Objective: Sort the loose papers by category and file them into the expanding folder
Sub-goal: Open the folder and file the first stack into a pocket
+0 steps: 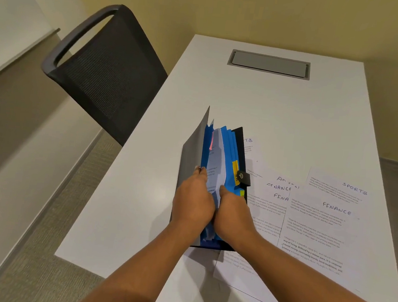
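Observation:
The expanding folder (229, 148) stands open on the white table (257, 100), with a grey front cover, blue pockets, coloured tabs and a black snap strap. A white printed sheet (216, 159) sits inside one pocket. My left hand (192, 198) grips the grey cover and front pockets and holds them apart to the left. My right hand (232, 210) grips the blue pockets on the right side of the gap. Loose papers lie to the right: one headed FINANCE (319, 224), one headed SPORTS (341, 185), others under them and under the folder.
A black mesh chair (104, 70) stands at the table's left side. A grey cable hatch (269, 64) is set in the far tabletop. More sheets (242, 275) reach the table's near edge. A beige wall stands behind.

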The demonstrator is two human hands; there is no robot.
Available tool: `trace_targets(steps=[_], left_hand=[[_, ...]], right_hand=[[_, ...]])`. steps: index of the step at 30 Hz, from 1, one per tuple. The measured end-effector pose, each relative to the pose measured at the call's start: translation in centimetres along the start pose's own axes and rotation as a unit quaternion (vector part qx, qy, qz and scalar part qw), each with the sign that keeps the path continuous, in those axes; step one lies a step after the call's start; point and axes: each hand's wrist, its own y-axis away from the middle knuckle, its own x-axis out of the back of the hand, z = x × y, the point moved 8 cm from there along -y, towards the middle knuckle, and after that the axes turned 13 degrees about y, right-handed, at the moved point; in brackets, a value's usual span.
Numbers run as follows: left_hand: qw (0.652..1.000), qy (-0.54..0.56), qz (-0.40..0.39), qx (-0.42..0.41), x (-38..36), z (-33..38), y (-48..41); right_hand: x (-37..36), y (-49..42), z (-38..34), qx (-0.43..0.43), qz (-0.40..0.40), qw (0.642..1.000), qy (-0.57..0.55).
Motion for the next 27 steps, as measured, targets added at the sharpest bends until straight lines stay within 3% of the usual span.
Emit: trace_targets(steps=[11, 21, 27], left_hand=[[1.0, 0.004, 0.005, -0.015, 0.1, 0.1, -0.7], [0.998, -0.053, 0.004, -0.021, 0.1, 0.2, -1.1], [0.997, -0.068, 0.002, -0.031, 0.5, -0.5, -2.3]], right_hand=[[-1.0, -0.7, 1.6, 0.019, -0.011, 0.999, 0.03], [1.1, 0.9, 2.4, 0.022, 0.057, 0.997, -0.047], [2.0, 2.9, 5.8, 0.024, 0.042, 0.997, -0.065]])
